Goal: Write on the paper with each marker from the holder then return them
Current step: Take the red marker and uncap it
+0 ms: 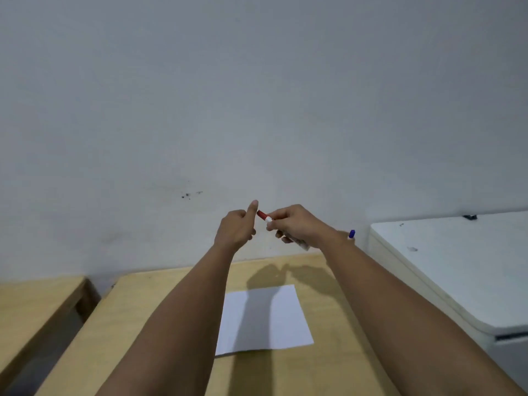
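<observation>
Right hand (pixel 297 224) is wrapped around the red marker (pixel 264 217), raised in front of the wall, well above the wooden table (pixel 328 367). Marker's long axis runs diagonal: red cap end up-left, tail end down-right out of the fist. Left hand (pixel 237 228) sits just beside the cap, loosely curled, thumb up, holding nothing; looks like cap pull is next, along that axis, toward the left. Paper (pixel 265 318) lies flat below, between the forearms, blank. A blue marker (pixel 351 234) pokes out behind the right wrist; holder itself is hidden.

White red-capped marker (pixel 267 219) held aloft; blank paper (pixel 264 320) flat on table.
</observation>
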{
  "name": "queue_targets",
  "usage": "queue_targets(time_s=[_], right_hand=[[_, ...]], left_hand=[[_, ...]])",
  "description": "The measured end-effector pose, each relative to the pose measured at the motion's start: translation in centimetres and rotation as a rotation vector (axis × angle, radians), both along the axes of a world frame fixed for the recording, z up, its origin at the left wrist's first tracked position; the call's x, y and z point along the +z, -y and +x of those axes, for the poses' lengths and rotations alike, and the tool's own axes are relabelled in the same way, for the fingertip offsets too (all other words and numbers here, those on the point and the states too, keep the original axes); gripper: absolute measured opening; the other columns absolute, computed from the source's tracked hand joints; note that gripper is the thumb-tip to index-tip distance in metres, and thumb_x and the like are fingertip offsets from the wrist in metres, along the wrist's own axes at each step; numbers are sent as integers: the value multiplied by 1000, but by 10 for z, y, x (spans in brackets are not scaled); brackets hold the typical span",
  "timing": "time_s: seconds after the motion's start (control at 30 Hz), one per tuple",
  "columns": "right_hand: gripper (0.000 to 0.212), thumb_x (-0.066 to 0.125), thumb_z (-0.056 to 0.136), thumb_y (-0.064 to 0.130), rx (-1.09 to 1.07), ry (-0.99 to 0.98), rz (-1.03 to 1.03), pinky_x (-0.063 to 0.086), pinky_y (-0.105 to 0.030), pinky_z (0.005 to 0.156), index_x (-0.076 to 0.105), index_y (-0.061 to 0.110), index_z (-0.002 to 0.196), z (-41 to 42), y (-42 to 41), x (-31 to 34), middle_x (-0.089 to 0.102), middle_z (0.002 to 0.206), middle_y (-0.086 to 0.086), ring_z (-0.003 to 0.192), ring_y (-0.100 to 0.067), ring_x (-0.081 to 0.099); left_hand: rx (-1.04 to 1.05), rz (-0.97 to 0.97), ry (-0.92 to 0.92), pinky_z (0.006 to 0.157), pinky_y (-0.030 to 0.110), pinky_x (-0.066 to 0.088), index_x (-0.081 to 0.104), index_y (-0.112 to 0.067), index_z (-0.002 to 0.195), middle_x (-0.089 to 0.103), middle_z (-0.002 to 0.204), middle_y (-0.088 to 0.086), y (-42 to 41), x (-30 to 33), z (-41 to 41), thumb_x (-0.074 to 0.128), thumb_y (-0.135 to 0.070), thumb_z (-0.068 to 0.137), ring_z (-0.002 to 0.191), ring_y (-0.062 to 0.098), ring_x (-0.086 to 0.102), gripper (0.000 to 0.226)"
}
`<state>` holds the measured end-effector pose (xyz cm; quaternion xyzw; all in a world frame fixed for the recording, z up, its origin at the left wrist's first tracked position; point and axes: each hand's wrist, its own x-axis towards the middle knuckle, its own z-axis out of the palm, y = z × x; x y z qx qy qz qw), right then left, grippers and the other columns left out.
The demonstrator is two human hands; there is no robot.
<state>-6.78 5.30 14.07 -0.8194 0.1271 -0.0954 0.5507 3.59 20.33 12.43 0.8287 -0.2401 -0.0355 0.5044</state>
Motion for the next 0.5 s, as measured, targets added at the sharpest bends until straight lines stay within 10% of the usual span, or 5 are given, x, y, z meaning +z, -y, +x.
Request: queue_targets(time_s=[0.17, 0.5], right_hand=[[16, 77, 99, 34, 197, -35, -9, 42, -28, 58, 82, 20, 105, 20, -74, -11, 81, 90, 1, 64, -13, 56], [13, 72, 101, 15, 151, 63, -200, 44, -19, 54, 70, 14, 114, 73, -129, -58, 79, 85, -5, 52, -5, 58]], left_hand=[[-20, 17, -13, 70, 35, 50, 71, -4, 79, 63, 69, 6, -82, -6, 13, 44, -64, 101, 66, 24, 57, 70], [320, 314, 208, 60, 34, 33, 41, -12, 59, 48, 59, 3, -199, -47, 85, 35, -50, 107, 62, 30, 49, 62]])
